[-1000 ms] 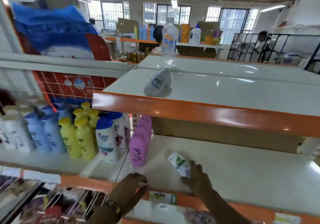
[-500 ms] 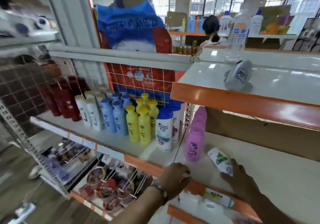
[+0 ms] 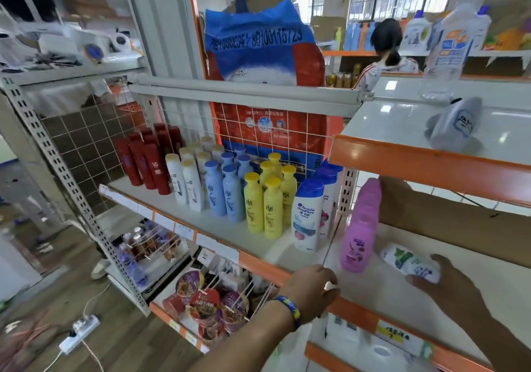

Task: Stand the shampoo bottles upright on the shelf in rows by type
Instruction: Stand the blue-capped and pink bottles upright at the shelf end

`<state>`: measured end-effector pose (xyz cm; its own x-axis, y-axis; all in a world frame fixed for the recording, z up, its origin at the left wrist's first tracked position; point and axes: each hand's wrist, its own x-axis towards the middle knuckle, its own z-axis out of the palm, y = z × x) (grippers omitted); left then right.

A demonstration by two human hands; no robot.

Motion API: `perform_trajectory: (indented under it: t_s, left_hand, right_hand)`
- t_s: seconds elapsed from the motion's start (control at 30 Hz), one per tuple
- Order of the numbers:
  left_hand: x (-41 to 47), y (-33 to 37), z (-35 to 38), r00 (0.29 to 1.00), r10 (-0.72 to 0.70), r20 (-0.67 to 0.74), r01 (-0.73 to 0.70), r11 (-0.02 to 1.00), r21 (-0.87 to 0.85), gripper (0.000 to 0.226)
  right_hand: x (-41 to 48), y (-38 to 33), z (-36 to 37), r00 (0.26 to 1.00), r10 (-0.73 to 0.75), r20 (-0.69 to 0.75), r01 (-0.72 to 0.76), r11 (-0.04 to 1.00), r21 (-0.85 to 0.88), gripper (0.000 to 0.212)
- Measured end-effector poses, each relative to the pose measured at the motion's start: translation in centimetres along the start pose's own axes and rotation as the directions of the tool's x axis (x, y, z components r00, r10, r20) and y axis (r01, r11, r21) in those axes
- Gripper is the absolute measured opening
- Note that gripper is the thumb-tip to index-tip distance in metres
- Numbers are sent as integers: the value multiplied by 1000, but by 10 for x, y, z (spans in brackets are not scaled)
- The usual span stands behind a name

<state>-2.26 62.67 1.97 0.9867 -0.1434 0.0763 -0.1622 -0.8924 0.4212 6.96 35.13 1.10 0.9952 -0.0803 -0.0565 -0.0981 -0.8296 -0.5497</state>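
Hands apart: right hand (image 3: 451, 291) grips the lying white bottle (image 3: 409, 261); left hand (image 3: 311, 291) curls over the shelf edge (image 3: 360, 314).

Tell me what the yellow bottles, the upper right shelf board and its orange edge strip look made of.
The yellow bottles: probably plastic, opaque, smooth satin skin with soft highlights. The shelf board: likely painted sheet metal, white and glossy; it mirrors the ceiling lights. The orange edge strip: glossy, with a long sheen line; painted metal or plastic, I cannot tell which.
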Motion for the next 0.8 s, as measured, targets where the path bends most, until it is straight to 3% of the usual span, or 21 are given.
perform_trajectory:
  t_s: [0.27, 0.37, 0.57, 0.8]
  left_hand:
    - [2, 3, 2, 999, 34, 3, -34, 999, 8, 30]
    - [2, 5, 0, 999, 45, -2, -45, 999, -1, 30]
    - [2, 4, -7, 999, 40, -7, -40, 999, -1, 30]
    - [-1, 1, 2, 999, 44, -14, -45, 999, -6, 28]
  right_hand:
    - [2, -34, -37, 982, -40, -187, 63, 991, 120, 63]
    - [0, -40, -40, 987, -59, -150, 87, 978, 188, 65]
    - [3, -26, -36, 988, -71, -141, 104, 964, 245, 42]
    - [6, 4, -20, 1000, -14, 11, 6, 844, 536, 42]
